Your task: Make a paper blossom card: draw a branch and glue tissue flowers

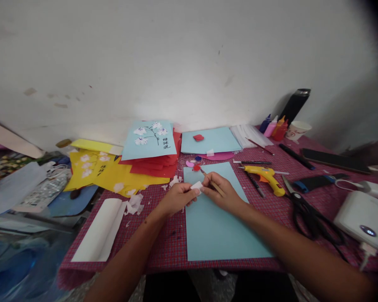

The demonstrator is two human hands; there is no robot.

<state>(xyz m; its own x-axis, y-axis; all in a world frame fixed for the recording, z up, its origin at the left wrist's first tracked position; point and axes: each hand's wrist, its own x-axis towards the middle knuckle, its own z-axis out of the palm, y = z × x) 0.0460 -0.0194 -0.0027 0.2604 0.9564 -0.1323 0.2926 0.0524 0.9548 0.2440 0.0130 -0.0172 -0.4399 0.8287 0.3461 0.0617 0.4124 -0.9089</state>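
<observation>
Both hands meet over a light blue sheet of paper on the table. My left hand pinches a small piece of white paper. My right hand also touches that piece with its fingertips, while a thin wooden paintbrush is tucked between its fingers. Just beyond the hands lie small caps or dabs of paint, one red, one pink and one dark blue. Torn white paper scraps are scattered left of my left hand.
At the left lies a folded white sheet. Red papers and a blue flower card are stacked behind. To the right are a yellow glue gun, black scissors, paint bottles, a paper cup and a white power bank.
</observation>
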